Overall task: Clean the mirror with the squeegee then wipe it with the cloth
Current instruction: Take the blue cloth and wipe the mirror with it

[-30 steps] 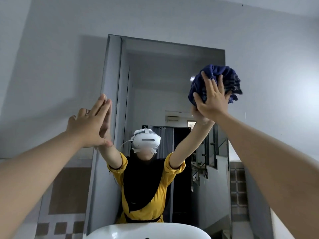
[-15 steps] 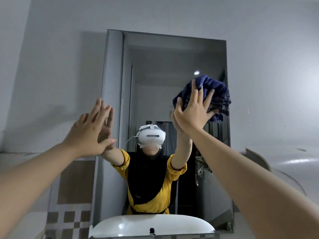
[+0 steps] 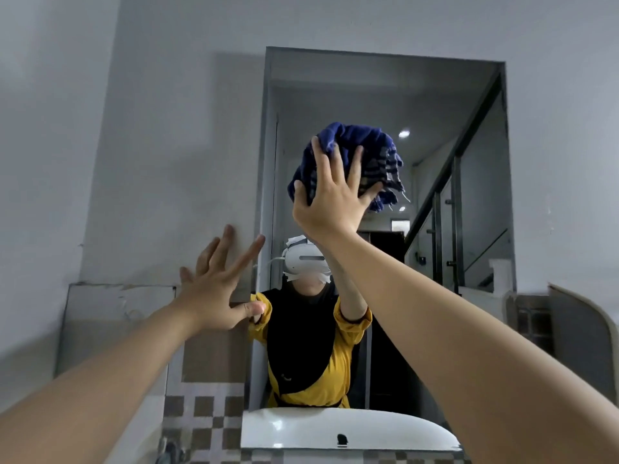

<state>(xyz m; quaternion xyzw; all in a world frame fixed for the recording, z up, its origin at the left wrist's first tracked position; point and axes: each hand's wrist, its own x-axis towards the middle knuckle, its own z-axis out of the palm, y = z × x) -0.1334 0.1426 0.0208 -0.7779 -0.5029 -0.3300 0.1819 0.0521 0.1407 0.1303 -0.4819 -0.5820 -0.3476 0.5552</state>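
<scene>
Right hand (image 3: 330, 205) pressed the bunched blue cloth (image 3: 355, 162) against the mirror (image 3: 452, 105) to wipe — left hand (image 3: 217, 289), fingers spread and empty, braced at its edge.

The cloth (image 3: 351, 162) is showing as soft woven fabric, dark blue with grey stripes, frayed threads hanging at its edge. The mirror (image 3: 435, 105) is presenting a smooth, glossy glass face. The wall (image 3: 150, 112) is appearing matt and painted, with patchy, peeling spots lower down. The tiles (image 3: 207, 416) are looking smooth, with a brown and white check. The basin (image 3: 318, 426) is reading as glossy white ceramic, catching highlights.
</scene>
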